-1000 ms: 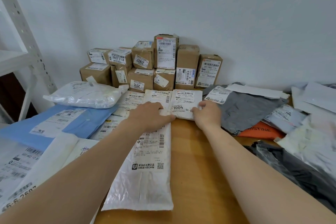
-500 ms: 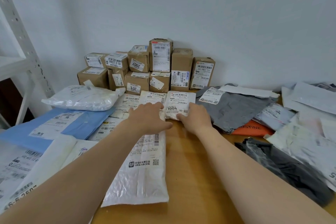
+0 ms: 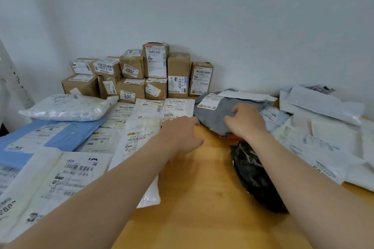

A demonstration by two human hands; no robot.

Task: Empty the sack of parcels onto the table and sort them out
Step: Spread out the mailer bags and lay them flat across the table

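Note:
A small white parcel marked 1004 [image 3: 177,108] lies flat in front of the stacked brown cardboard boxes [image 3: 139,75]. My left hand [image 3: 180,133] hovers just below it, fingers loosely curled, holding nothing. My right hand [image 3: 245,121] is over the grey mailer bag [image 3: 212,116], fingers apart and empty. White flat mailers [image 3: 66,176] and a blue mailer [image 3: 60,135] lie in rows on the left. A black bag [image 3: 255,178] lies under my right forearm.
A puffy white bag [image 3: 66,108] rests at the left by the boxes. Loose white and pale mailers [image 3: 323,133] pile up on the right. The wooden table [image 3: 202,198] shows between my arms. A white shelf post [image 3: 14,85] stands at far left.
Both hands let go of the 1004 parcel, which stays by the boxes. My right hand moved right onto the grey bag; my left hand drew back slightly.

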